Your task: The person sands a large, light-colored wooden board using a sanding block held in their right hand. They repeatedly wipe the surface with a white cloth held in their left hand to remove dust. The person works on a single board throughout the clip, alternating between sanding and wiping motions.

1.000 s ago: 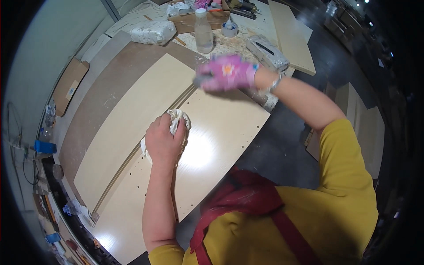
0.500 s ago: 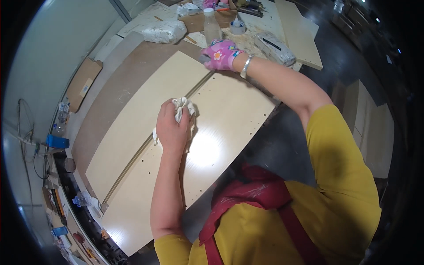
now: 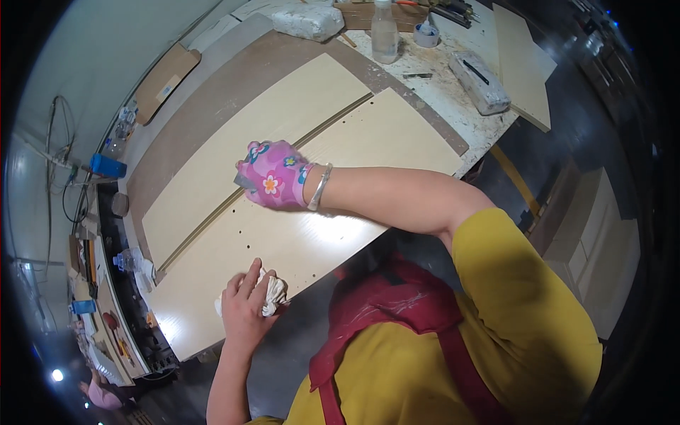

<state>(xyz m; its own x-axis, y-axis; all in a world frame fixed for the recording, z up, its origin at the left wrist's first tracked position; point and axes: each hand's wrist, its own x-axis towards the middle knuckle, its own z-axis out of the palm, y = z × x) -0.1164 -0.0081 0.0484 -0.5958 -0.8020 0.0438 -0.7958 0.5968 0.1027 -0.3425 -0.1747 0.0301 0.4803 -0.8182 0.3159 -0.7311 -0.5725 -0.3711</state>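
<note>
My right hand (image 3: 273, 173) wears a pink flowered glove and a bangle at the wrist. It rests over the groove between two pale wooden panels, closed on a small dark tool (image 3: 244, 183) whose end shows under the fingers. My left hand (image 3: 246, 306) is bare and grips a crumpled white rag (image 3: 273, 295) at the near edge of the near panel (image 3: 397, 134). The far panel (image 3: 269, 117) lies alongside it on a brown board (image 3: 234, 67). Small drilled holes dot the near panel.
At the bench's far end stand a clear plastic bottle (image 3: 384, 32), a tape roll (image 3: 427, 34), a white bag (image 3: 308, 21) and a grey box (image 3: 482, 81). A pale board (image 3: 520, 60) lies at the right. A blue box (image 3: 108, 166) and cables sit at the left.
My gloved right hand has come back from the panels' far end to the middle of the groove. My left hand has slid the rag from mid-panel to the near edge.
</note>
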